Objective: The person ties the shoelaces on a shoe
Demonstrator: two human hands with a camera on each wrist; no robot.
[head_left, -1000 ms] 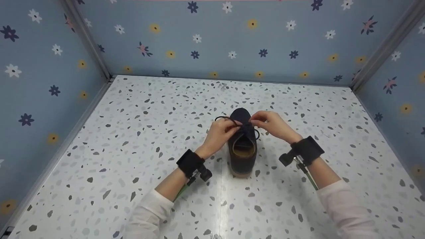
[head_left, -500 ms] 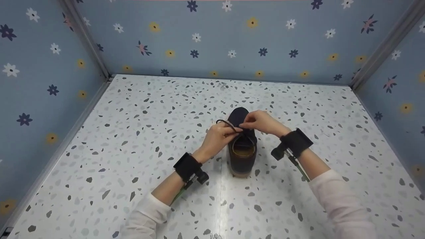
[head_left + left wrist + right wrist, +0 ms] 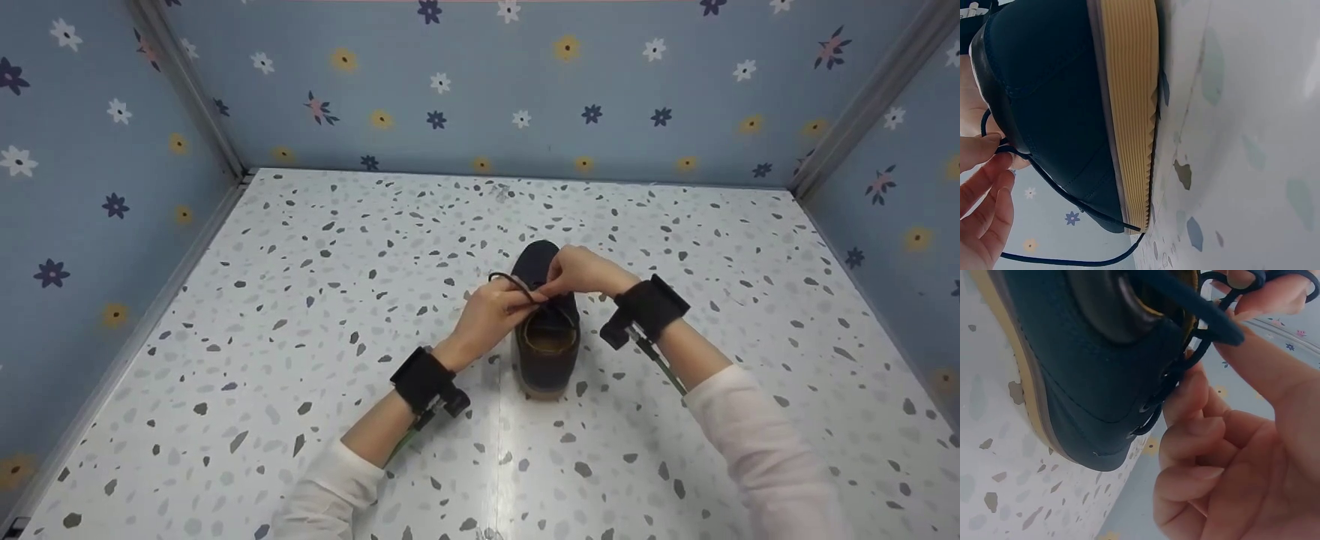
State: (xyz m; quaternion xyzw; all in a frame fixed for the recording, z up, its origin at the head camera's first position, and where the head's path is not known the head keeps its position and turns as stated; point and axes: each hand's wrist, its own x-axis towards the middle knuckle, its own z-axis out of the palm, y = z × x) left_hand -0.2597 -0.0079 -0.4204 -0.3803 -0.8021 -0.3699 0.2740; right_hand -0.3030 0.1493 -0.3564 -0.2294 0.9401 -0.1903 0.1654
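A dark navy lace-up shoe (image 3: 545, 371) stands upright on the speckled surface, toe pointing away. Its ribbed tan sole (image 3: 1129, 101) shows in the left wrist view. Over the shoe's left side, my left hand (image 3: 484, 319) pinches the dark shoelace (image 3: 1055, 187) between thumb and fingertips; a loop of it arcs above the knuckles and a length hangs along the shoe's side. My right hand (image 3: 589, 271) meets it above the eyelets, thumb and forefinger pinching the lace, the other fingers (image 3: 1188, 484) curled. A lace end (image 3: 1224, 326) points past the thumb. The fingers partly hide the knot area.
White terrazzo-patterned tabletop (image 3: 337, 247) surrounds the shoe, with a seam running toward the front. Blue flowered panels (image 3: 495, 90) enclose the back and both sides. Each wrist wears a black strap (image 3: 424, 382) with a small camera.
My right hand has moved left and inward from the shoe's right side to meet the left hand over the laces. The left hand has shifted slightly, its lace loop still held.
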